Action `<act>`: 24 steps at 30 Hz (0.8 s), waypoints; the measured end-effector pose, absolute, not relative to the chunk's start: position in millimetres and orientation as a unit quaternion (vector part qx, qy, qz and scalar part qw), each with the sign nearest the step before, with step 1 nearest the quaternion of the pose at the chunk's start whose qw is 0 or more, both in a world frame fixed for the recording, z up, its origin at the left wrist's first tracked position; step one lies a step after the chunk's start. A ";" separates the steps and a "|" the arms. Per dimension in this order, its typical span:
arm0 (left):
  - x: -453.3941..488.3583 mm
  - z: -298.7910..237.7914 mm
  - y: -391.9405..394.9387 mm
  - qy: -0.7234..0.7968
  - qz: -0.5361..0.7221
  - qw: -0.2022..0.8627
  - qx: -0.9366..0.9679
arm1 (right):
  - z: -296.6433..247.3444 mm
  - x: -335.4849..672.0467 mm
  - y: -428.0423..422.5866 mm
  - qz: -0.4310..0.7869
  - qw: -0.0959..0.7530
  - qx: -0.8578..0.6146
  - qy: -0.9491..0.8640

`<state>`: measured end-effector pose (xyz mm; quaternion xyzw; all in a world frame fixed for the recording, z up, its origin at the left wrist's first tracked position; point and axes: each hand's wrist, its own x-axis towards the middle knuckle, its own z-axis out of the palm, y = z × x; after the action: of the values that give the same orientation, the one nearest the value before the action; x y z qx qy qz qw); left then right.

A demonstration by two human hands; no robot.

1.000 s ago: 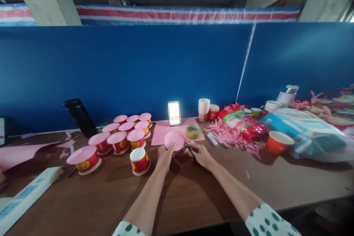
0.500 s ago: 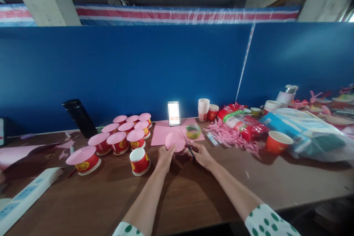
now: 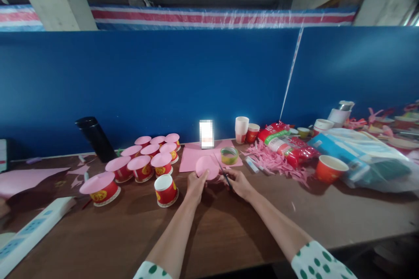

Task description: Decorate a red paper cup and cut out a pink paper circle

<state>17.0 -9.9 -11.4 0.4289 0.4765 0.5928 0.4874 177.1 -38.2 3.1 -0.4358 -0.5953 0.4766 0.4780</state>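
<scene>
My left hand (image 3: pixel 197 185) pinches the lower edge of a round pink paper disc (image 3: pixel 207 166), its thumb lying on top. Just to the right, my right hand (image 3: pixel 239 184) is closed around a pair of scissors (image 3: pixel 225 175), whose blades point up beside the disc's right edge. Behind the disc a pink paper sheet (image 3: pixel 190 158) lies flat, and a roll of tape (image 3: pixel 229 156) rests on its right part. Left of my hands stands a red paper cup piece (image 3: pixel 166 192) with a white inside. Beyond it are several red cup pieces topped with pink discs (image 3: pixel 140 164).
A black bottle (image 3: pixel 94 139) leans at the back left, near a white power strip (image 3: pixel 36 231). Pink paper shreds (image 3: pixel 278 163), a red bag (image 3: pixel 288 144), an orange cup (image 3: pixel 331 169) and a plastic bag (image 3: pixel 366 157) lie right. Another person's hand (image 3: pixel 4 207) shows at the left edge.
My hands, the disc and the scissors look almost unchanged. The view has shifted very slightly. At the left edge, the other person's hand and pink paper have moved a little.
</scene>
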 end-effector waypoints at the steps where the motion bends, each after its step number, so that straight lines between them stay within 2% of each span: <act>1: 17.1 -11.4 -9.7 0.475 0.594 0.488 0.428 | 2.9 177.1 -38.0 0.478 0.479 -0.433 -0.595; 24: 17.0 -5.4 -11.5 0.482 0.603 0.474 0.424 | -0.1 177.7 -37.5 0.479 0.475 -0.432 -0.598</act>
<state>17.0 -11.5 -5.4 0.4244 0.4817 0.6027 0.4740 177.7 -37.5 -0.1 -0.4316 -0.5984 0.4794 0.4753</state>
